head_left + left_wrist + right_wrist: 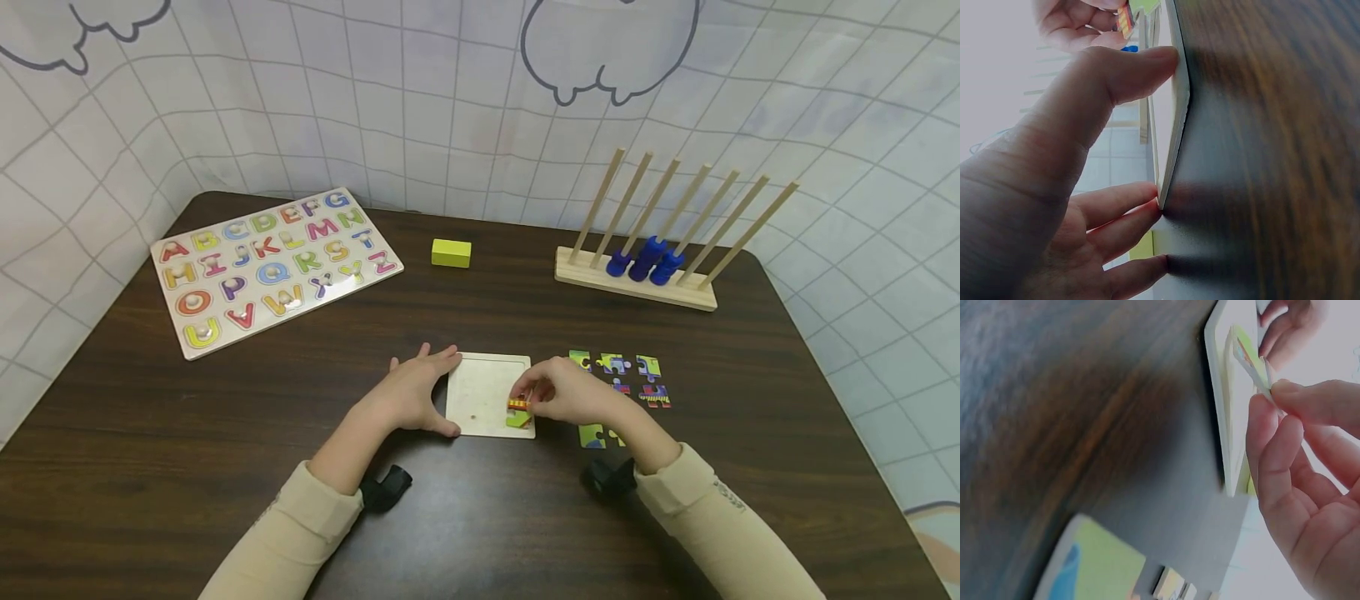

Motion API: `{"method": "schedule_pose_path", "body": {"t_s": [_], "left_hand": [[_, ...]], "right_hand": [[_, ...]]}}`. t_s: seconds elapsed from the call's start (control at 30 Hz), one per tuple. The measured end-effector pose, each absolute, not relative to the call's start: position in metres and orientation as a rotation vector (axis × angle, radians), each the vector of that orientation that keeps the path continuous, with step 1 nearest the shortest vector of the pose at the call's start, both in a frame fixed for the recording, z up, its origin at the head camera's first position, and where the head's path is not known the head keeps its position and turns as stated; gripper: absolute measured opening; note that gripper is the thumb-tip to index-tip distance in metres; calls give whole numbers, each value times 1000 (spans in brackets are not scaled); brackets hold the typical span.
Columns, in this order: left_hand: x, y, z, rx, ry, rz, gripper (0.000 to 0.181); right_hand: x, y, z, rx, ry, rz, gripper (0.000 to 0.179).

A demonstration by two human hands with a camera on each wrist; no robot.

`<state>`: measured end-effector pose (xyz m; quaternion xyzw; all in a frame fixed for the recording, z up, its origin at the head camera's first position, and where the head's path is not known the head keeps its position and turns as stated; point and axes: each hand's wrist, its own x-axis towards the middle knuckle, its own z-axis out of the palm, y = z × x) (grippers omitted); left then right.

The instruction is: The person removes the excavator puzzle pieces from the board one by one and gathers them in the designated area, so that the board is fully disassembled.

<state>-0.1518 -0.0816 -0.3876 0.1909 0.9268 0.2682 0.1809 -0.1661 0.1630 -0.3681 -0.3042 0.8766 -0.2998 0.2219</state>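
Note:
A square pale wooden puzzle tray (480, 392) lies on the table between both hands. My left hand (412, 392) is spread along its left side, thumb at the near corner and fingertips at the far corner. In the left wrist view, the thumb (1157, 65) presses on the tray's rim. My right hand (570, 392) pinches a red-and-yellow striped jigsaw piece (517, 404) between thumb and fingertips, tilted over the tray's right side. Just below it, a green jigsaw piece (517, 420) shows at the tray's near right corner. Fingers partly cover the held piece.
Several loose jigsaw pieces (655, 395) lie right of the tray, some behind the right forearm. An alphabet board (247, 287) sits at the back left, a yellow block (451, 253) at the back middle, and a pegged wooden stand (637, 292) with blue beads at the back right.

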Motion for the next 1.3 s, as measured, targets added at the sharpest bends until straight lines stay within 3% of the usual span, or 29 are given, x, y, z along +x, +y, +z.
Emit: {"method": "schedule_pose_path", "body": {"t_s": [1.3], "left_hand": [[-150, -82, -387, 557, 2629, 751, 97]], "right_hand": [[-153, 270, -352, -668, 2395, -1030, 21]]}}
